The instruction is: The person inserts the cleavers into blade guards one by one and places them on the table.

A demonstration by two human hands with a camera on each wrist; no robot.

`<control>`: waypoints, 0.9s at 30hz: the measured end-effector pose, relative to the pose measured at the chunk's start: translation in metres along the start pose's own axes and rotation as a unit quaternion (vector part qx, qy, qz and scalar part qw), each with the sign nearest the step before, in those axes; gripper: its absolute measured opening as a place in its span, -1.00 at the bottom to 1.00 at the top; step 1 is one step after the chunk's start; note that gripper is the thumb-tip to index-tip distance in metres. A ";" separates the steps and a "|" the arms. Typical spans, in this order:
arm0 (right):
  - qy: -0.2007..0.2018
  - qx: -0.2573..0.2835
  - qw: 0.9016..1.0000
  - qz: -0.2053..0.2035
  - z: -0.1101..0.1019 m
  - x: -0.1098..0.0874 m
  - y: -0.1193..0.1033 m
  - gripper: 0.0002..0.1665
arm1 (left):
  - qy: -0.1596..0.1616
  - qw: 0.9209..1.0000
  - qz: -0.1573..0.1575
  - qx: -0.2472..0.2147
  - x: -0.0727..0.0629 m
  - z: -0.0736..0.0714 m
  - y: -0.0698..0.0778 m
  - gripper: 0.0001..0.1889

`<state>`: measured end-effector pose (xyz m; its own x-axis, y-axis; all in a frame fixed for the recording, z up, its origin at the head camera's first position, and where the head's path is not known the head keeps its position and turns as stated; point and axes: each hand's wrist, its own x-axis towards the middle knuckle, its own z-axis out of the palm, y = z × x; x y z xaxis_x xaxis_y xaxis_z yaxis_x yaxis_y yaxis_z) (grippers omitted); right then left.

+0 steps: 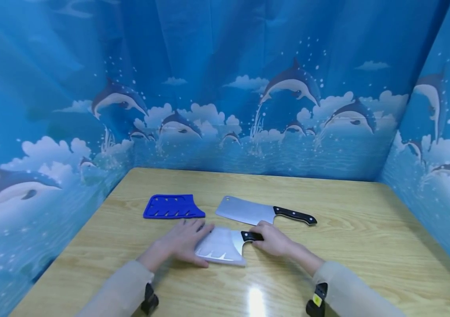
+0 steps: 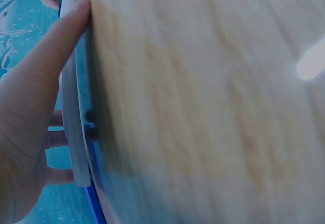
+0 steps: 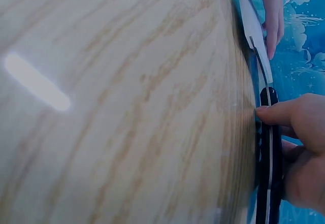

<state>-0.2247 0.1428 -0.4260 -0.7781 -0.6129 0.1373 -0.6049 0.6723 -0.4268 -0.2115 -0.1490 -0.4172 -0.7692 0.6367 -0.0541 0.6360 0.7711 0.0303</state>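
A kitchen knife [image 1: 238, 240] with a broad blade lies near the middle of the table, most of its blade inside a white blade cover [image 1: 218, 247]. My left hand [image 1: 185, 241] holds the cover at its left end. In the left wrist view, the thumb is on one face of the cover [image 2: 76, 127] and fingertips show on the other. My right hand [image 1: 273, 239] grips the knife's black handle [image 3: 270, 153], thumb along its side. Part of the bare blade shows between cover and handle.
Behind the hands lie a cleaver [image 1: 246, 210] with a black riveted handle, pointing right, and a blue blade cover [image 1: 172, 207] to its left. The wooden table [image 1: 351, 229] meets a blue dolphin-print curtain [image 1: 225, 79] at the back and sides.
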 end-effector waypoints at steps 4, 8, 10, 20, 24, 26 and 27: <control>0.002 0.002 1.000 -0.001 0.002 0.002 0.001 -0.68 | -0.007 1.000 0.001 0.000 -0.001 0.002 -0.001 0.09; 0.005 0.014 1.000 0.015 0.002 0.001 0.002 -0.67 | -0.011 1.000 -0.002 -0.002 -0.003 0.004 -0.002 0.11; 0.006 0.023 0.999 0.025 0.000 -0.002 0.002 -0.60 | -0.013 1.000 -0.010 -0.010 -0.005 0.005 -0.004 0.12; 0.071 0.043 0.995 0.061 -0.022 -0.027 0.025 -0.53 | 0.064 0.995 -0.070 0.010 -0.015 -0.002 -0.030 0.01; 0.113 0.020 0.991 0.075 -0.035 -0.036 0.040 -0.56 | 0.116 0.989 -0.086 0.021 -0.017 -0.007 -0.051 -0.05; 0.132 0.010 0.988 0.085 -0.041 -0.038 0.049 -0.56 | 0.126 0.986 -0.102 0.021 -0.018 -0.007 -0.063 -0.05; 0.139 0.003 0.986 0.089 -0.044 -0.038 0.053 -0.55 | 0.127 0.985 -0.111 0.014 -0.018 -0.008 -0.068 -0.04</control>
<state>-0.2348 0.2203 -0.4149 -0.8891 -0.3466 0.2989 -0.4534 0.7561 -0.4719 -0.2417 -0.2127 -0.4104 -0.8780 0.4367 0.1961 0.4487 0.8935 0.0188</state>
